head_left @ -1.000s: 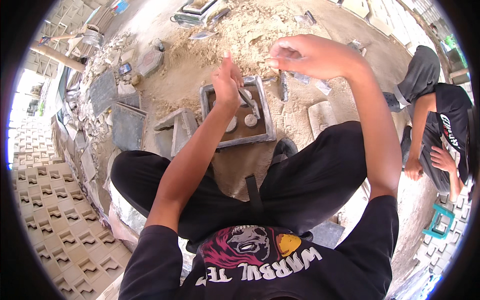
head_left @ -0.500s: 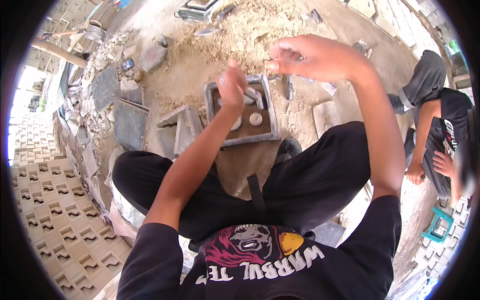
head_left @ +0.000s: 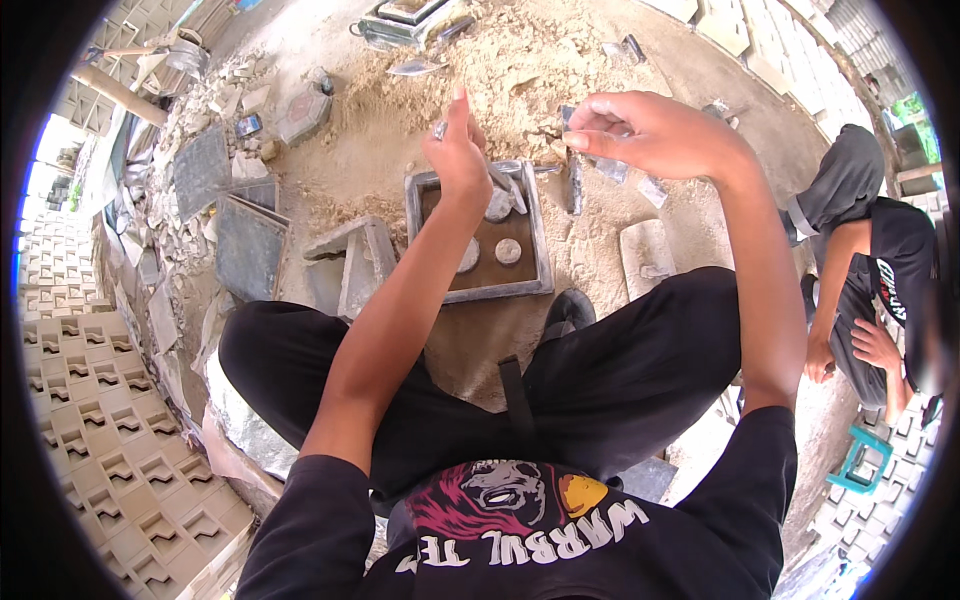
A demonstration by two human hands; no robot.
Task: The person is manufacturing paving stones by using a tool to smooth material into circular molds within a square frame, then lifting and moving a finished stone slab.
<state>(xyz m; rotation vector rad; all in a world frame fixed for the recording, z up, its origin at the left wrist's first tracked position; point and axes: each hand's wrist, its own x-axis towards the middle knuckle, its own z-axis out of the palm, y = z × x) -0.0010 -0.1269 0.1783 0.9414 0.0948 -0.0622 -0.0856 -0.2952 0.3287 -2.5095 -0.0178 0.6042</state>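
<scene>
My left hand [head_left: 460, 160] is raised over the left side of a rectangular grey frame [head_left: 541, 235] on the ground. Its thumb points up and its other fingers are curled in, with a small silvery spot at them; what they hold, if anything, is hidden. My right hand [head_left: 650, 135] hovers right of the frame over the sand, fingers bent and apart from the thumb, nothing plainly in it. Inside the frame's brown bed lie a round pale disc [head_left: 508, 251], another disc [head_left: 468, 256] partly behind my left forearm, and a grey stick-like piece [head_left: 517, 195].
Pale sand [head_left: 520, 60] spreads beyond the frame, with a trowel-like blade [head_left: 415, 67] on it. Dark slabs [head_left: 248, 248] and rubble lie left, beside an angled concrete block [head_left: 365, 265]. A rounded block [head_left: 648, 255] sits right. Another person [head_left: 850, 290] sits far right, near a teal stool [head_left: 861, 460].
My right hand has shifted slightly right and down. The left hand has turned so its thumb stands higher. The view has tilted a little.
</scene>
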